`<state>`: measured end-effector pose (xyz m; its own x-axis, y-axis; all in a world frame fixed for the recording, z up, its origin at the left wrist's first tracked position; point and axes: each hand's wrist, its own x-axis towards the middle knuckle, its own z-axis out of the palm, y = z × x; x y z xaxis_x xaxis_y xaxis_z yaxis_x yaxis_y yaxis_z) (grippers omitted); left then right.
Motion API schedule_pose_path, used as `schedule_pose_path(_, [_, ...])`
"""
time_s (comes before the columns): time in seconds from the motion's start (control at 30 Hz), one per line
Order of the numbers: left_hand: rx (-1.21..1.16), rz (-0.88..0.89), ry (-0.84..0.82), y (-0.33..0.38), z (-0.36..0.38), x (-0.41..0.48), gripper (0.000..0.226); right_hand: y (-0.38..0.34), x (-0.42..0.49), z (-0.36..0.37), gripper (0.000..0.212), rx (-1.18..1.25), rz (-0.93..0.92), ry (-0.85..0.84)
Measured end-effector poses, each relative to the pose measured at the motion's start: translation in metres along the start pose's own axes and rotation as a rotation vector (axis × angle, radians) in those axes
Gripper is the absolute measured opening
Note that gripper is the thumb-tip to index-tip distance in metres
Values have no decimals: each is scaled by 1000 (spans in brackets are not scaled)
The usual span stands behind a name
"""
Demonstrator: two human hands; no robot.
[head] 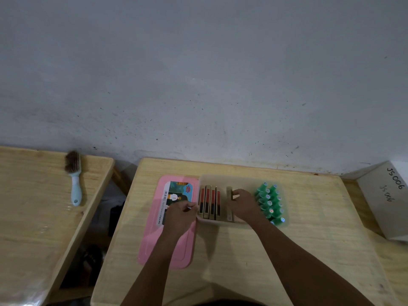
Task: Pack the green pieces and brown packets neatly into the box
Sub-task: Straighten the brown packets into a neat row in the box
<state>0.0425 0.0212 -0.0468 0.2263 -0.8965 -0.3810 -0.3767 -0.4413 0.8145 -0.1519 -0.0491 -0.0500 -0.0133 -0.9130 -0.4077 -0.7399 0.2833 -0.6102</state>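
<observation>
A translucent box (223, 180) sits on the wooden table. Several brown packets (210, 203) stand on edge in its left part. Green pieces (270, 203) fill its right part in two rows. My right hand (244, 205) is inside the box and holds another brown packet (229, 203) upright in the middle. My left hand (181, 214) pinches the box's left rim, lying over the pink lid.
A pink lid (170, 244) with a printed label lies left of the box. A pale blue brush (74, 175) rests on a second table at the left. A white carton (386, 195) marked JS006 stands at the right edge. A wall rises behind.
</observation>
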Motion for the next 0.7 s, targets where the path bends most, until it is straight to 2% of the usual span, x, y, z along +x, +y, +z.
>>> schedule_pose_path(0.03, [0,0,-1,0,0,0,17,-1,1,-1,15,92,-4,3])
schedule_pose_path(0.17, [6,3,3,-1,0,0,19,6,7,-1,37,306,56,-36])
schedule_pose_path(0.23, [9,3,5,-1,0,1,20,8,8,-1,37,384,103,-79])
schedule_pose_path(0.47, [-13,1,4,-3,0,1,22,3,1,0,30,354,75,-84])
schedule_pose_path(0.53, [-5,10,2,-3,0,1,22,-4,-3,0,31,402,127,-105])
schedule_pose_path(0.7, [-5,14,7,-2,0,0,22,-11,-1,0,37,707,331,-159])
